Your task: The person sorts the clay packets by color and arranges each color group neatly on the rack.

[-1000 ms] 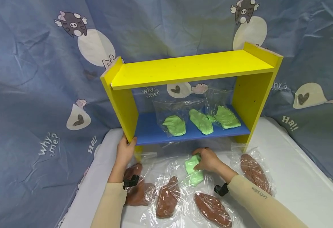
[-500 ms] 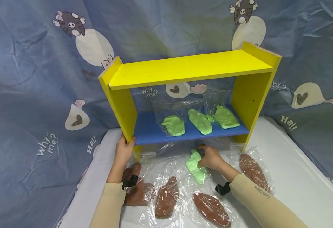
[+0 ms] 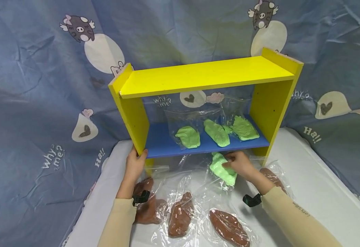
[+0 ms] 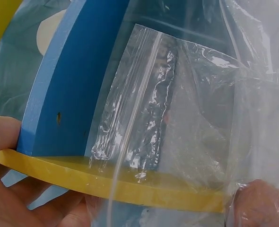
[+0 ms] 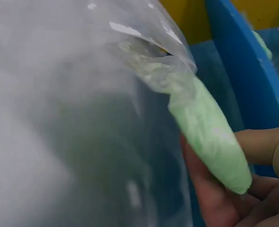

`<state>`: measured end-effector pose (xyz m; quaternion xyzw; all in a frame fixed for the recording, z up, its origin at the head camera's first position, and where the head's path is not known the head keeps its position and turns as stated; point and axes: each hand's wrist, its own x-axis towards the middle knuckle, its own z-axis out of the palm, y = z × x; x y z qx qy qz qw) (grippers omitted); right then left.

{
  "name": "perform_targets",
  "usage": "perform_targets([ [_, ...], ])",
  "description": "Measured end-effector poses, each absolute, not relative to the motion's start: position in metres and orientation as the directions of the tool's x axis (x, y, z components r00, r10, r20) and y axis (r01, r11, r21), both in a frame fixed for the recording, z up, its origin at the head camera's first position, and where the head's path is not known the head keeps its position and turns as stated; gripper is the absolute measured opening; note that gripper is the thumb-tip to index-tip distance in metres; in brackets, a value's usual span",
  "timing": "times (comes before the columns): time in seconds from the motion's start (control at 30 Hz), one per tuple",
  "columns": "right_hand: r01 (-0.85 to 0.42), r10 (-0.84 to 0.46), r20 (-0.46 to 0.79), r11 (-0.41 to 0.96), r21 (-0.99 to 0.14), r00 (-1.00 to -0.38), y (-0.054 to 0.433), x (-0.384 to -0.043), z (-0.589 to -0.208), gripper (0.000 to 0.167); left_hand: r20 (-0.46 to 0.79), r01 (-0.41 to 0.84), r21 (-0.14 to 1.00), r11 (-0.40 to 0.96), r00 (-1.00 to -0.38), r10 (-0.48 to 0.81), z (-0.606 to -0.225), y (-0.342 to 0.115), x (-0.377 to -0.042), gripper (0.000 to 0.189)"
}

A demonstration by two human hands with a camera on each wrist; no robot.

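The left sleeve (image 3: 118, 219) and right sleeve (image 3: 294, 219) are pale beige with straight cuffs (image 3: 126, 201). Small dark lettering (image 3: 301, 208), starting "Let", runs along the right one. A blocky black left camera (image 3: 141, 197) and matching right camera (image 3: 252, 200) jut inward beside the cuffs.

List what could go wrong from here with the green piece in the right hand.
The right hand grips the green piece by one edge, so it might slip. The clear plastic about it could snag on the front edge of the blue shelf. On that shelf, the middle green piece lies near this edge; a bump might tip it off.
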<state>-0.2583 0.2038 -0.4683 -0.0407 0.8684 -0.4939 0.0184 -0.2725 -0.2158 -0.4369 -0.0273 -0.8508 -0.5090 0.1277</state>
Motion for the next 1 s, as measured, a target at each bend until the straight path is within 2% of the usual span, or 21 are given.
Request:
perform_targets([
  [0.17,-0.014,-0.077,-0.025,0.478,-0.878,-0.997,0.218,-0.251,-0.457,0.048,0.254,0.184,0.856,0.484,-0.964,-0.084,-0.436,-0.218,-0.274,0.051],
  [0.53,-0.027,-0.111,-0.031,0.483,-0.875,-0.993,0.236,-0.217,-0.434,0.048,0.24,0.176,0.859,0.48,-0.968,-0.077,-0.437,-0.218,-0.274,0.052],
  [0.63,-0.051,-0.138,-0.019,0.49,-0.87,-0.99,0.238,-0.207,-0.42,0.046,0.24,0.176,0.863,0.475,-0.968,-0.078,-0.437,-0.216,-0.275,0.051],
  [0.87,-0.193,-0.225,0.092,0.487,-0.852,-0.97,0.235,-0.192,-0.387,0.037,0.23,0.166,0.87,0.465,-0.97,-0.084,-0.436,-0.217,-0.274,0.053],
  [1.0,-0.203,-0.235,0.099,0.475,-0.856,-0.967,0.233,-0.186,-0.371,0.037,0.22,0.157,0.869,0.469,-0.972,-0.081,-0.436,-0.217,-0.275,0.054],
])
